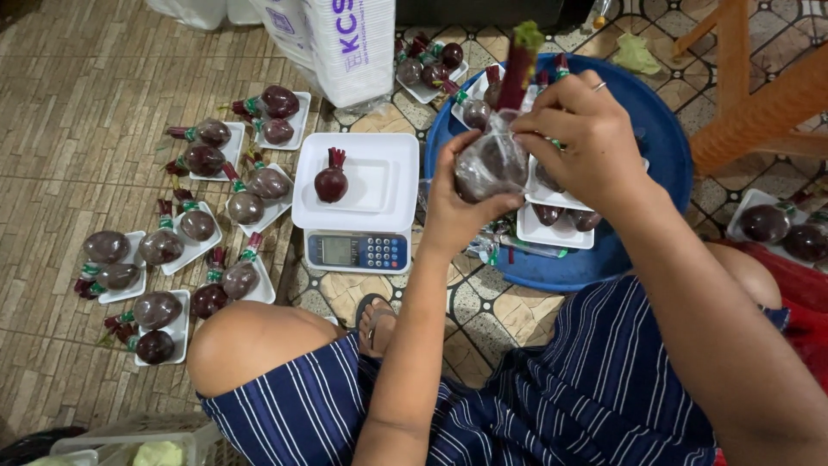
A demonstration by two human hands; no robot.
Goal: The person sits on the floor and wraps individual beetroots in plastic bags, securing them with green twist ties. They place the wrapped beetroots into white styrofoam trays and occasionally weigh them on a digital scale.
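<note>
Head view: at upper centre of the frame, a beetroot (pixel 492 164) in clear plastic wrap was gripped from below by the left hand (pixel 453 207), while the right hand's (pixel 582 142) fingers pinched the wrap closed. Wrapping was judged under way; sealing at the stem, above the blue basin (pixel 664 129), would be called for next.

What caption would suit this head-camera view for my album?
Both hands, left hand and right hand, grip a plastic-wrapped beetroot beside a scale.

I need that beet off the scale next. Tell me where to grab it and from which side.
Pinch the short red stem stub of the beet from straight above. It points away from you on the scale's open white pan, with nothing around it, and the round body would roll in a grip.
</note>
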